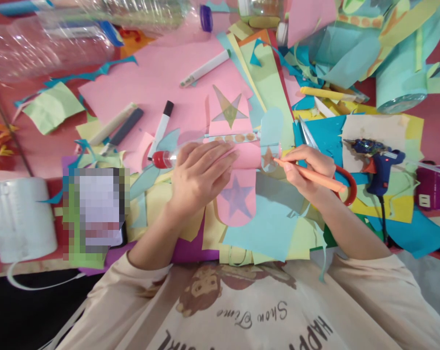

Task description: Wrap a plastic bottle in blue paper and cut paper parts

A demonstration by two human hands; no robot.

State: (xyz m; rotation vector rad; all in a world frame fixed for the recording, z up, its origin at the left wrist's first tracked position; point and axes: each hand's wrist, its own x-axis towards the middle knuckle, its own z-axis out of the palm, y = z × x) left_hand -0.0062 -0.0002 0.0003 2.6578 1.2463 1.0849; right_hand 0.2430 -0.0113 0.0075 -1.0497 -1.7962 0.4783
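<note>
Pink-wrapped bottle [248, 156] under the left hand [204, 171], orange marker [320, 180] in the right hand [309, 164]

Nearest, a cream shirt [249, 335] carries upside-down print that reads "Show Time" and, partly cut off, "HAPPY". Just beyond it on the counter, a phone [101, 209] lies to the left, its screen too blurred to read. The bottle lies on its side in the middle, red cap [161, 159] to the left, its inside mostly hidden by paper. Left fingers close over it; the right grips the marker, tip at a small orange star [267, 158] near the bottle's other end. A blue glue gun [382, 172] rests to the right. Farther off, a pale-blue covered container [398, 78] hides its contents; at upper left lie two see-through bottles, one blue-capped [48, 46], one purple-capped [147, 17]; a clear jar [261, 8] holds something hard to make out
</note>
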